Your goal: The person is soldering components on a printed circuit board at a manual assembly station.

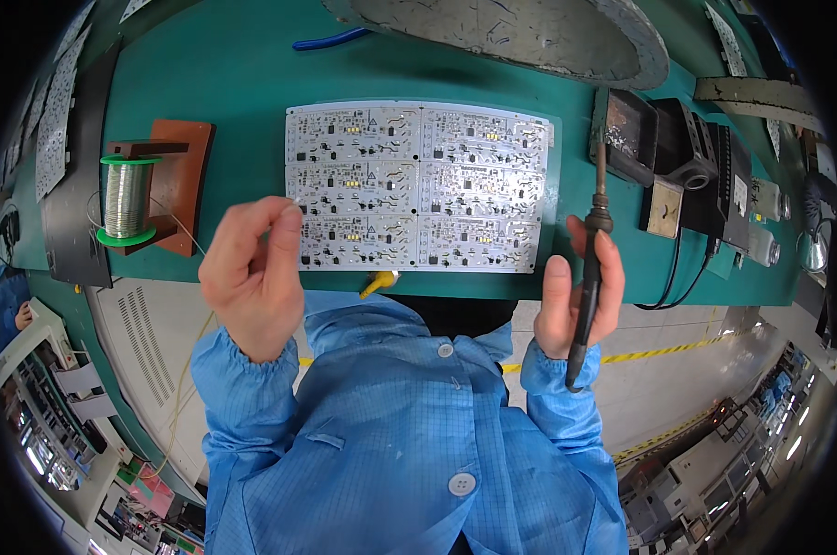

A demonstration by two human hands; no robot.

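In front of me a white panel of circuit boards (483, 190), set with small components, lies flat on the green bench mat. At its left edge my left hand (256, 273) is closed in a pinch, thumb and forefinger together. Thin solder wire (185, 231) runs into this hand from a green-flanged spool (127, 199); its end at the fingertips is too fine to make out. Right of the panel, my right hand (580, 301) grips a black-handled soldering iron (591, 268). The iron's tip points away from me, beside a dark metal tray (629, 134).
The spool sits on a brown holder (194, 176). A large grey metal hood (520, 37) overhangs the far side. At right stand a soldering station (728, 185), a tan sponge block (663, 208), black cables (682, 277) and small bottles (765, 245). A blue tube (330, 40) lies at the back.
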